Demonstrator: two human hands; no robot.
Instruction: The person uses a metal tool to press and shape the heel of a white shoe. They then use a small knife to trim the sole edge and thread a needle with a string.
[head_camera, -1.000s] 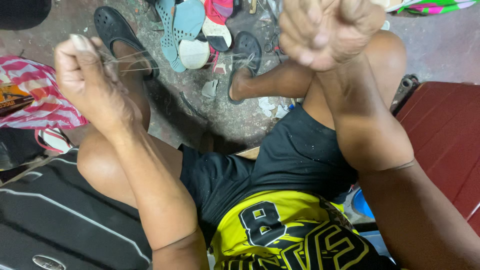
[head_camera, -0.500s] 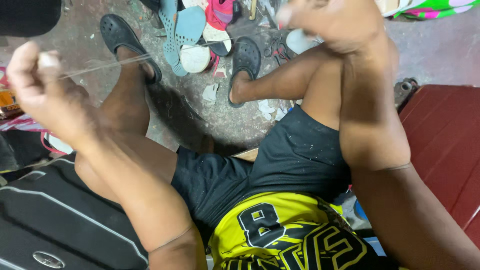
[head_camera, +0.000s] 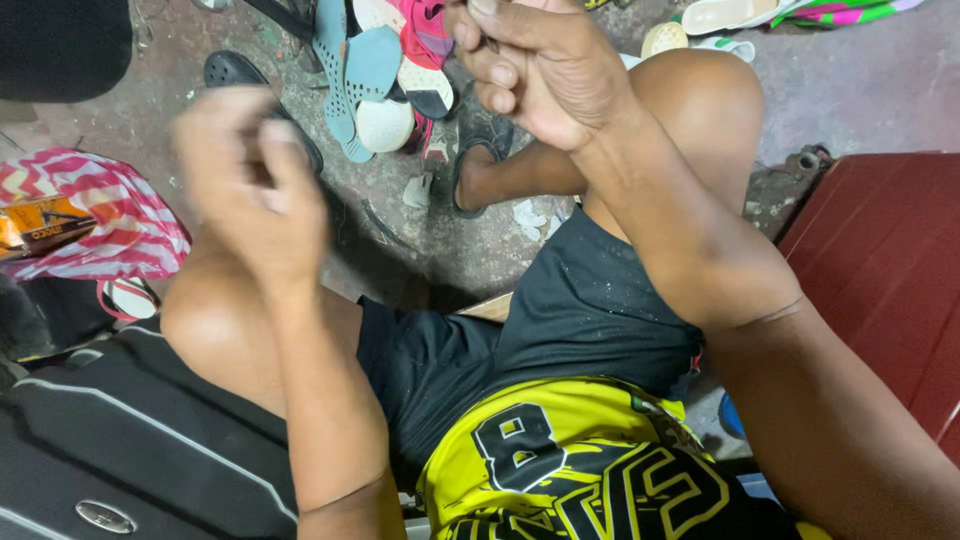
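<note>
I sit with my knees apart above a concrete floor. My left hand (head_camera: 250, 190) is raised over my left knee (head_camera: 215, 320); it is blurred by motion, with the fingers bunched together. My right hand (head_camera: 545, 75) is held up near the top of the view, in front of my right knee (head_camera: 700, 95), with its fingertips pinched tight. The thin pale thread that ran between the two hands a moment ago is too fine to make out now. I wear black shorts (head_camera: 560, 320) and a yellow and black shirt (head_camera: 570, 460).
A pile of sandals and shoe soles (head_camera: 375, 75) lies on the floor ahead, with dark sandals on my feet (head_camera: 480, 150). A pink striped bag (head_camera: 95, 215) is at the left, a black bag (head_camera: 100, 450) at the lower left and a dark red surface (head_camera: 880, 270) at the right.
My left hand pulled the thread far out to the left, then swung back toward the middle. My right hand stayed high and shifted slightly right.
</note>
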